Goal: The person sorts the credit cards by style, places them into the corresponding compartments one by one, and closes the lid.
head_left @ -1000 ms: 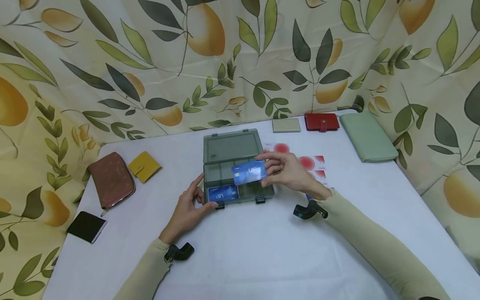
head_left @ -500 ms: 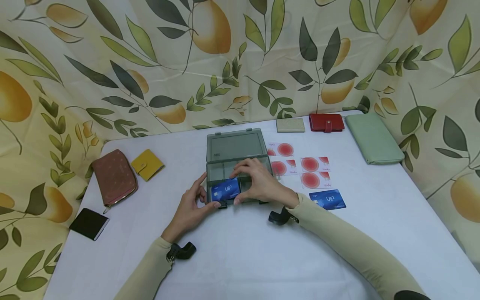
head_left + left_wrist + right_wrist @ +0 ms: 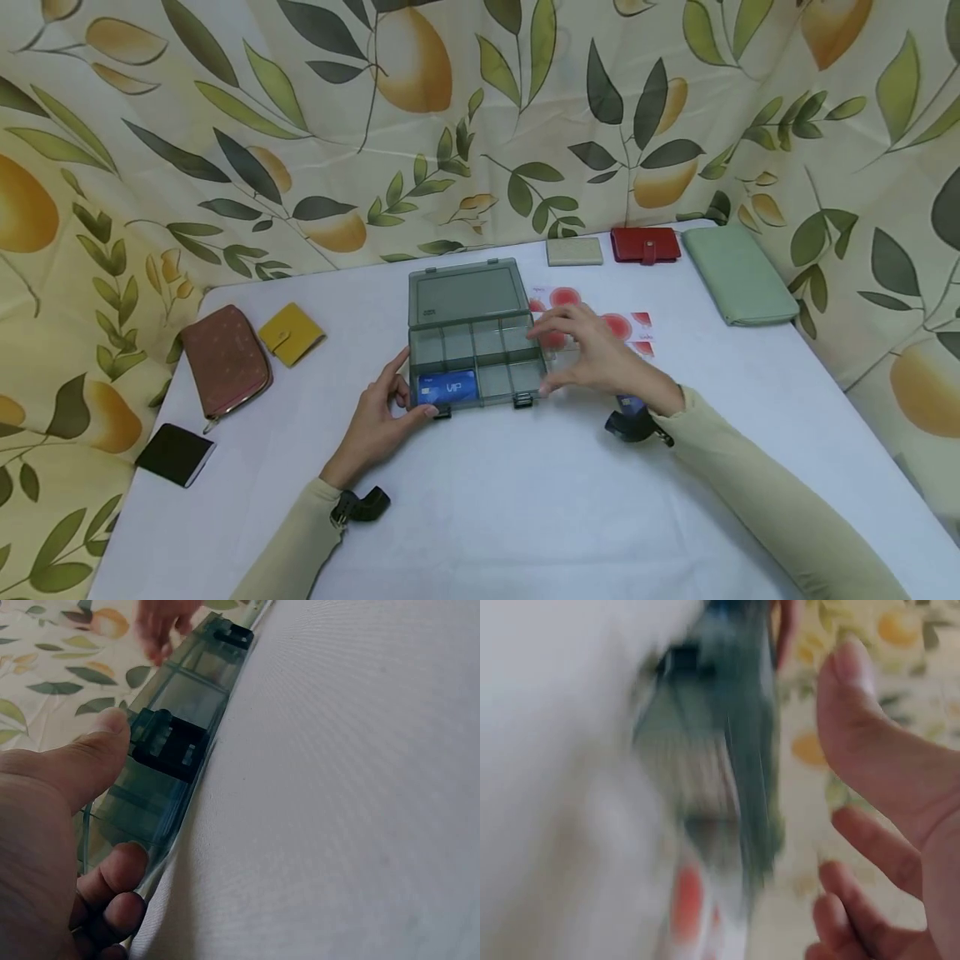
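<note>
A translucent grey-green compartment box (image 3: 468, 296) lies with its lid folded back on the white table. Blue VIP cards (image 3: 457, 388) fill its front-left compartment. My left hand (image 3: 371, 425) grips the box's front-left corner, thumb beside the front latch (image 3: 176, 746) and fingers curled at the side. At the box's right end, my right hand (image 3: 600, 358) hovers with fingers spread and nothing between them. Its thumb (image 3: 847, 697) stands apart from the fingers in the right wrist view. A blue card (image 3: 630, 405) on the table is mostly covered by the right wrist.
Cards with red circles (image 3: 617, 325) lie right of the box, partly behind the right hand. A beige wallet (image 3: 574, 251), red wallet (image 3: 646, 245) and mint wallet (image 3: 738, 275) line the back. Brown (image 3: 227, 362), yellow (image 3: 292, 334) and black (image 3: 175, 454) wallets lie left.
My right hand has brought a blue card into the box's front-left compartment, let it go and drawn back to the right. My left hand has stayed at the corner.
</note>
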`<state>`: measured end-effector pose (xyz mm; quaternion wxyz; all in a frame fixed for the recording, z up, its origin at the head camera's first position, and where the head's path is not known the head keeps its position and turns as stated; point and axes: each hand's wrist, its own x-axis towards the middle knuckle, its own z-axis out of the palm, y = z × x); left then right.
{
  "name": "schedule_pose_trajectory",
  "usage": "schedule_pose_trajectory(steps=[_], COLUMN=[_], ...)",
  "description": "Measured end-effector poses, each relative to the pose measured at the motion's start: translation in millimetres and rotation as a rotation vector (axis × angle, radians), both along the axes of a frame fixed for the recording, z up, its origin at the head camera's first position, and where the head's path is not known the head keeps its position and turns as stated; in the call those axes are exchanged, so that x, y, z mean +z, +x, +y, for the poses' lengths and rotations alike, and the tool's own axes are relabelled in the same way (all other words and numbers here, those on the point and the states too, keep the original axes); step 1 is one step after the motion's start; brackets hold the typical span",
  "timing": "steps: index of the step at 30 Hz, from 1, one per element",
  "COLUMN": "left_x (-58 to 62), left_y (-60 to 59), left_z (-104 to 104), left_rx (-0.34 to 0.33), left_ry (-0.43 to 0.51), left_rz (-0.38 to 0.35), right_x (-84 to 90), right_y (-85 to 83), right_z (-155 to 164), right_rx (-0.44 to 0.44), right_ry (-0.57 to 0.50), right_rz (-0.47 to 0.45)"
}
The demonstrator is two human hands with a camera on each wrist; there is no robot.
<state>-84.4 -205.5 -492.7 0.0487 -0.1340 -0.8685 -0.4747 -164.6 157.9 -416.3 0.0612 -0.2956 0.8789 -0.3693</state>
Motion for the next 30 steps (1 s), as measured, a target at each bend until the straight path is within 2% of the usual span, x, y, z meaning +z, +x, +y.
schedule_pose_trajectory(steps=[4,9,15,20,24,27,30], left_x=[0.2,0.5,-0.7,0.5,-0.2,-1.0,-1.3], left_y=[1.1,1.5,0.7,1.7,1.6,1.5,1.4], left_z=[-1,-1,1,0,0,0,1], left_rx=[0.003,0.004,-0.003,0.003,-0.001,-0.005,-0.007], left_ry=[-0.006,-0.001,-0.002,-0.008,-0.002,0.005,0.002], left_rz=[-0.001,0.001,0.018,0.037,0.056,0.045,0.01], right_x=[10.7,16.1,-2.5,-21.3,-23.2,-22.7,-19.2], right_y=[1.9,13.8,30.6,38.7,39.4,39.6,40.2], right_z=[50,103,148,159,159,160,161], right_rx=[-0.056,-0.126,-0.176,-0.164,-0.153,-0.123,-0.084], right_ry=[0.099,0.224,0.305,0.275,0.271,0.257,0.198], right_rz=[-0.056,-0.106,-0.116,-0.08,-0.041,-0.064,-0.119])
